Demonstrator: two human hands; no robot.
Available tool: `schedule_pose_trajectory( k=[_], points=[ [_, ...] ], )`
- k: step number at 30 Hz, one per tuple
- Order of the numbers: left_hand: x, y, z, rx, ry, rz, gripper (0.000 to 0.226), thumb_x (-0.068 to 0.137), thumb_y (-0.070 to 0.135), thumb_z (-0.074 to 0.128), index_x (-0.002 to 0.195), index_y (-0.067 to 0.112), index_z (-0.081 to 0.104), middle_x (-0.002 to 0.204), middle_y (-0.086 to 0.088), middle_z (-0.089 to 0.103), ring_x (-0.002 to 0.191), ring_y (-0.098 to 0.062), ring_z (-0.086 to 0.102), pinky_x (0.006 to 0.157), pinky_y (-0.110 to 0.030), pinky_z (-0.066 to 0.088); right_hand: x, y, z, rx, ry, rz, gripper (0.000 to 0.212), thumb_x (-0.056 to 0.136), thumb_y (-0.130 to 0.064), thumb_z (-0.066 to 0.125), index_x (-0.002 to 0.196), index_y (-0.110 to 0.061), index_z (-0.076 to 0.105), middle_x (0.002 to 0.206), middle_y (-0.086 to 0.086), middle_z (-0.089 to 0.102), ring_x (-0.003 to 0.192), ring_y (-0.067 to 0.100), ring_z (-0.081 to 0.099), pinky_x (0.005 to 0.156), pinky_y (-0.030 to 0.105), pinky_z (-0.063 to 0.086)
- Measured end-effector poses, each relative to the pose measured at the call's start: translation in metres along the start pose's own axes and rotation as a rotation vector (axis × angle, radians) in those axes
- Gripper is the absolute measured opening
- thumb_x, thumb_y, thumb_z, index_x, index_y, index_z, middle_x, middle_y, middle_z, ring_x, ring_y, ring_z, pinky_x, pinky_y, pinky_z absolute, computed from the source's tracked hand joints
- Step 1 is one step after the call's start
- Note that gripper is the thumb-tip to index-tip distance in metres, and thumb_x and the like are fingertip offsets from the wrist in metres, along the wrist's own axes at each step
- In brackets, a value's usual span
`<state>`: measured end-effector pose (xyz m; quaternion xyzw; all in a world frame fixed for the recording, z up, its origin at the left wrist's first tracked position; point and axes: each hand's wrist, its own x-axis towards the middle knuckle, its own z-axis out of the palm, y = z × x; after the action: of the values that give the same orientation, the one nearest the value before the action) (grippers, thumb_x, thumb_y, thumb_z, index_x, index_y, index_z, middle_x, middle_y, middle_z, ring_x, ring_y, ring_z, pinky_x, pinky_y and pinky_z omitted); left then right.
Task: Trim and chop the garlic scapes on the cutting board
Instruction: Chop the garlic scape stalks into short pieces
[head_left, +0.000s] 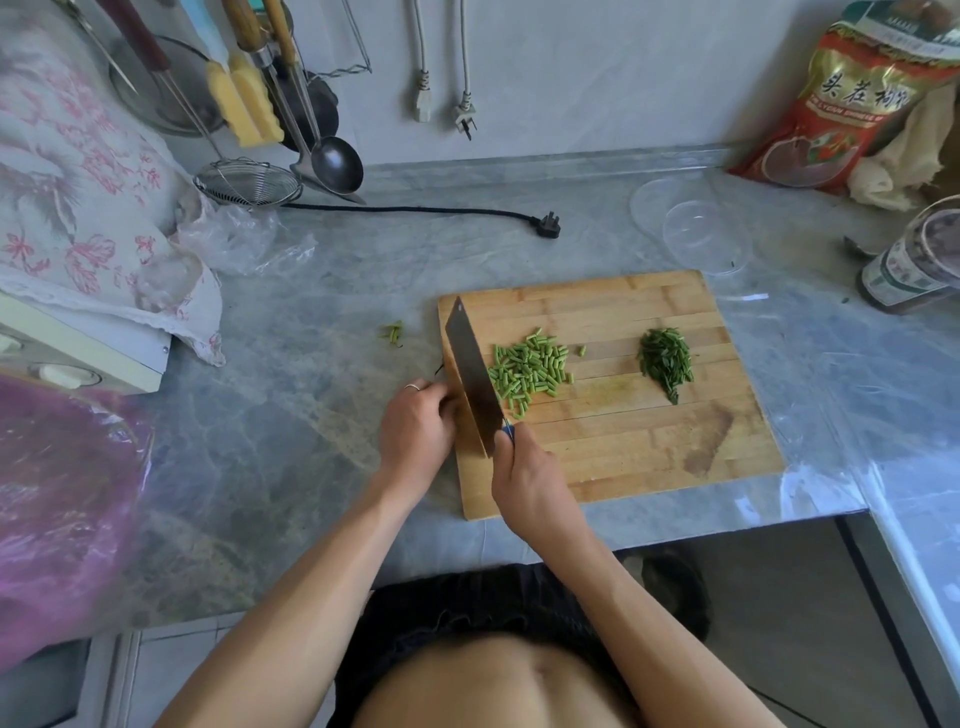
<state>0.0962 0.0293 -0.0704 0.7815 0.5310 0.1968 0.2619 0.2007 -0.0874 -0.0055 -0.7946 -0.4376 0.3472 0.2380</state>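
A broad dark steel cleaver (471, 374) is gripped by its handle in the right hand (524, 480), blade resting on the rectangular bamboo cutting board (649, 441). The pile of short light-green garlic scape pieces (527, 371) lies just right of the blade, beyond the right hand. The left hand (415, 428) is curled closed just left of the blade; what it holds cannot be told. A darker green chopped heap (666, 361) lies further right.

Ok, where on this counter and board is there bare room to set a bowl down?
Free: the cutting board's near half, below the chopped scapes and darker green pile; also the counter between the black plug and the board. Crowded: the board's left edge, with cleaver and both hands.
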Motion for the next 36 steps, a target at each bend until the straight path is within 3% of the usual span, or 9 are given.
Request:
schedule_pose_trajectory(
  k=[4,7,11,13,15,20,24,29,36],
  points=[
    [0.003,0.001,-0.002,0.010,-0.013,-0.003,0.008,0.083,0.012,0.069,0.088,0.014,0.074,0.082,-0.009,0.066,0.078,-0.031,0.063,0.061,-0.033,0.045,0.009,0.001,0.005,0.091,0.066,0.038,0.022,0.105,-0.023,0.033,0.098,-0.006,0.046,0.070,0.004,0.049,0.076,0.042,0.055,0.056,0.028,0.023],
    [0.005,0.000,-0.004,-0.034,-0.060,-0.023,0.009,0.084,0.016,0.071,0.091,0.015,0.075,0.085,-0.005,0.072,0.081,-0.025,0.066,0.065,-0.033,0.050,0.009,0.001,-0.001,0.201,0.078,0.085,0.024,0.104,-0.027,0.034,0.086,-0.012,0.041,0.067,0.006,0.053,0.063,0.031,0.050,0.059,0.034,0.029],
    [0.009,0.002,-0.011,-0.110,-0.129,-0.091,0.008,0.083,0.014,0.073,0.091,0.013,0.077,0.080,0.003,0.072,0.073,-0.010,0.062,0.061,-0.014,0.040,0.004,0.005,-0.011,0.252,0.090,0.052,0.028,0.103,-0.028,0.035,0.079,-0.014,0.039,0.059,0.002,0.049,0.055,0.023,0.045,0.057,0.039,0.033],
    [0.014,0.001,-0.012,-0.180,-0.168,-0.191,0.006,0.083,0.015,0.075,0.088,0.015,0.077,0.077,0.007,0.069,0.074,-0.008,0.062,0.063,-0.008,0.041,0.004,0.006,-0.014,0.266,0.097,0.040,0.028,0.103,-0.031,0.034,0.080,-0.015,0.040,0.058,0.002,0.050,0.053,0.023,0.045,0.056,0.043,0.039],
    [0.020,-0.004,-0.015,-0.362,-0.142,-0.354,0.004,0.082,0.016,0.076,0.079,0.018,0.076,0.070,0.005,0.069,0.068,-0.010,0.063,0.066,-0.019,0.048,0.008,0.005,-0.018,0.269,0.078,0.039,0.029,0.102,-0.034,0.034,0.079,-0.018,0.040,0.058,-0.001,0.048,0.051,0.020,0.044,0.055,0.043,0.043],
    [0.049,-0.032,-0.033,-0.682,0.083,-0.676,0.012,0.085,0.009,0.074,0.075,0.013,0.071,0.049,0.010,0.061,0.055,-0.013,0.053,0.054,-0.022,0.045,0.027,0.004,-0.021,0.228,-0.010,0.017,0.032,0.102,-0.042,0.031,0.077,-0.023,0.038,0.058,-0.007,0.044,0.046,0.012,0.038,0.052,0.033,0.038],
    [0.076,-0.044,-0.039,-0.698,0.161,-0.665,0.008,0.086,0.007,0.073,0.093,0.003,0.073,0.049,0.012,0.062,0.049,-0.003,0.056,0.053,-0.020,0.050,0.037,0.000,-0.020,0.235,-0.048,-0.004,0.032,0.102,-0.040,0.033,0.076,-0.022,0.039,0.057,-0.007,0.043,0.043,0.008,0.034,0.051,0.031,0.034],
    [0.095,-0.061,-0.039,-0.505,0.132,-0.558,0.007,0.090,0.017,0.069,0.084,0.017,0.073,0.074,-0.002,0.071,0.076,-0.025,0.071,0.076,-0.037,0.056,0.046,-0.005,-0.025,0.235,-0.051,-0.005,0.035,0.102,-0.040,0.033,0.080,-0.015,0.042,0.061,-0.004,0.044,0.046,0.008,0.032,0.050,0.027,0.030],
    [0.063,-0.044,-0.055,-0.406,0.150,-0.388,0.009,0.092,0.013,0.066,0.093,0.012,0.074,0.083,0.005,0.069,0.078,-0.008,0.064,0.072,-0.011,0.043,0.041,-0.003,-0.033,0.280,-0.082,-0.005,0.036,0.103,-0.039,0.034,0.079,-0.013,0.042,0.059,0.002,0.047,0.044,0.012,0.038,0.045,0.030,0.035]
  ],
)
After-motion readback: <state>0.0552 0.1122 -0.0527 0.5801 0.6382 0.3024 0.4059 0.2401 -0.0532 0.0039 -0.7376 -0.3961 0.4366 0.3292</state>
